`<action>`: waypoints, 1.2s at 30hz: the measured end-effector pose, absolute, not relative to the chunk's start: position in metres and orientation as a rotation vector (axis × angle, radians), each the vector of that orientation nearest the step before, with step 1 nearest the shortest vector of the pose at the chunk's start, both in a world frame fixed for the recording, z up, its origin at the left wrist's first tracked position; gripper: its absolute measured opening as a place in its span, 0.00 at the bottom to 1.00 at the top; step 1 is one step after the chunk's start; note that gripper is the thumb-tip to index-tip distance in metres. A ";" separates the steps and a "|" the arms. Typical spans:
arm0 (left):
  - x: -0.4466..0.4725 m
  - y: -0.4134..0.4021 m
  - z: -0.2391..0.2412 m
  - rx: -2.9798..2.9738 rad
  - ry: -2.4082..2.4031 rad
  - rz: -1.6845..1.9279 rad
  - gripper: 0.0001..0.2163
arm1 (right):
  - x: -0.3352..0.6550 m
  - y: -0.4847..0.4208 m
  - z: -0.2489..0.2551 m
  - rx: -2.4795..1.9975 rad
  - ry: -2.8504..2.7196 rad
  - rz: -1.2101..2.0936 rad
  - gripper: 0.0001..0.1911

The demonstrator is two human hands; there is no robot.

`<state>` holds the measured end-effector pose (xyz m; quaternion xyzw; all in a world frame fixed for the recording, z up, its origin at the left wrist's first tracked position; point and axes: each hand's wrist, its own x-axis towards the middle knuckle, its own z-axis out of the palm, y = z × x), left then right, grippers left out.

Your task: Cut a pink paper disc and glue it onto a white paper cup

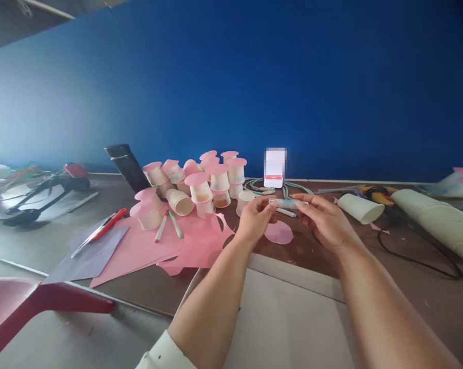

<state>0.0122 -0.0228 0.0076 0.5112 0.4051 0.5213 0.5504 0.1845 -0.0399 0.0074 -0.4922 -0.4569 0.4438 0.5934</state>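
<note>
In the head view, my left hand (255, 219) and my right hand (325, 220) are raised over the table, closed on opposite ends of a small white tube (285, 204) with pale blue print. My fingers hide both of its ends. Under it lies a white marker (287, 212) with a blue end. A pink paper disc (278, 233) rests flat on the brown tabletop between my wrists. To the left of my left hand stands a white paper cup (245, 202). Beyond it are several upturned cups topped with pink paper, such as one cup (201, 190), some stacked.
Cut pink paper (200, 238), a grey sheet (88, 251) and a red cutter (110, 224) lie left. A propped phone (274, 166) and coiled cable stand behind. A single cup (361, 208), a cup stack (433, 218) and black cord lie right. A box lid (293, 312) is in front.
</note>
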 end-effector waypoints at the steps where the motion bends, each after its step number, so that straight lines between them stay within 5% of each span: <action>1: 0.013 -0.023 0.008 1.192 0.923 1.223 0.12 | 0.182 -0.039 0.008 -1.118 -0.999 1.052 0.21; 11: 0.019 -0.027 0.005 1.294 0.991 1.181 0.07 | 0.143 -0.039 0.007 -0.957 -0.593 1.287 0.17; 16: 0.011 -0.026 0.006 1.501 1.320 1.044 0.19 | 0.156 -0.031 0.007 -1.003 -0.403 1.114 0.10; 23: -0.008 -0.035 0.019 2.069 1.799 0.250 0.16 | 0.175 -0.029 0.004 -1.122 -0.426 1.148 0.11; 27: -0.012 -0.040 0.024 2.064 1.969 0.088 0.16 | 0.172 -0.031 0.003 -1.199 -0.470 1.167 0.15; 36: -0.005 -0.044 0.017 2.350 1.954 0.316 0.13 | 0.172 -0.035 0.006 -1.467 -0.706 1.067 0.15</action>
